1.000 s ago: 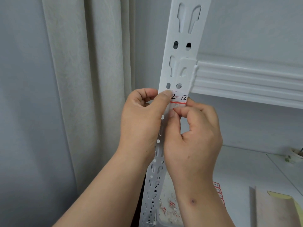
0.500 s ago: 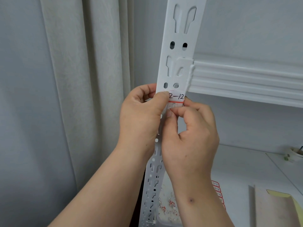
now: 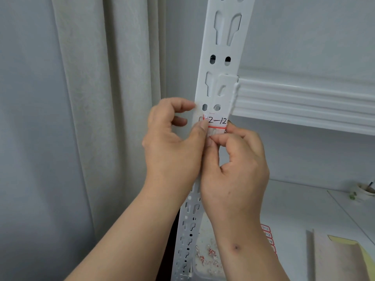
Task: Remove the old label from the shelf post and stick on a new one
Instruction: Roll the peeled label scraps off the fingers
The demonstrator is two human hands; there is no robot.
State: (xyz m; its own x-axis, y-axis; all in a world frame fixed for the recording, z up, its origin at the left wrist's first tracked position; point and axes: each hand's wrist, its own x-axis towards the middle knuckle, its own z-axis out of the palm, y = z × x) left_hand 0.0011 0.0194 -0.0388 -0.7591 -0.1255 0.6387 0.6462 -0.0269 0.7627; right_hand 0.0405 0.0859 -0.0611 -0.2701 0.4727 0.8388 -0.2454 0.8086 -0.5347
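Head camera shows a white label (image 3: 216, 123) marked "2—12" with a red lower border stuck on the white shelf post (image 3: 222, 57), just below the shelf beam (image 3: 304, 98). Left hand (image 3: 172, 147) presses its thumb on the label's left edge, fingers curled. Right hand (image 3: 237, 167) pinches something just under the label; what exactly cannot be told.

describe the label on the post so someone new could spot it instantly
Find the white perforated shelf post beside the curtain, and follow it down to just below where the horizontal beam hooks in. The label sits there, between both hands' fingertips. It is the only handwritten thing on the post: white, red-edged, black digits ending "2-12".
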